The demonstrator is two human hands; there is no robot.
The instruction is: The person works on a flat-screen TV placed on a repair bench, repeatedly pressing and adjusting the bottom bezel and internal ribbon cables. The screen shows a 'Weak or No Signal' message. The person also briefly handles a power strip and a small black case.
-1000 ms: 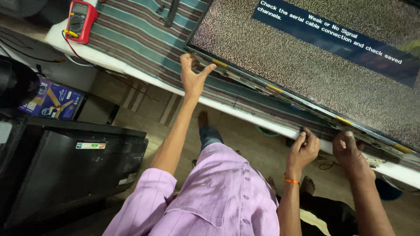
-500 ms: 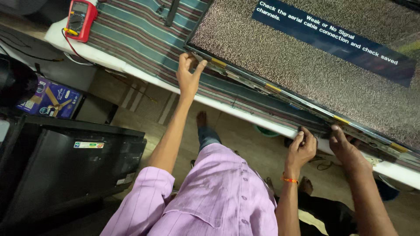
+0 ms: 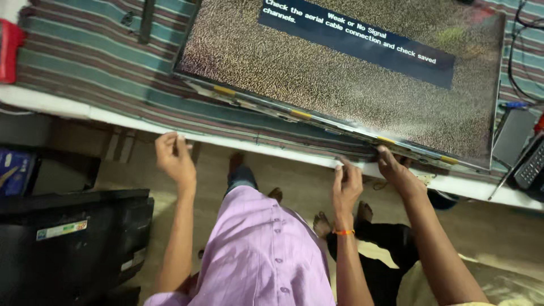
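Note:
A flat television panel (image 3: 340, 73) lies face up on a striped cloth (image 3: 85, 73), showing grey static and a blue message bar. Its near edge is bare, with yellow tabs. My left hand (image 3: 173, 158) hangs in the air below the white table edge (image 3: 68, 107), fingers loosely curled and holding nothing. My right hand (image 3: 345, 184), with an orange thread at the wrist, reaches up with its fingertips at the table edge just under the panel's near edge. A co-worker's hand (image 3: 396, 170) beside it touches that same edge.
A red meter (image 3: 8, 51) sits at the table's far left, and a black rod (image 3: 147, 20) lies on the cloth. A remote (image 3: 530, 164) and a dark flat device (image 3: 513, 136) lie at the right. A black set (image 3: 68, 243) stands on the floor at lower left.
My left hand has come off the panel's near edge and dropped below the table edge. My right hand and the co-worker's hand stay at the panel's near edge.

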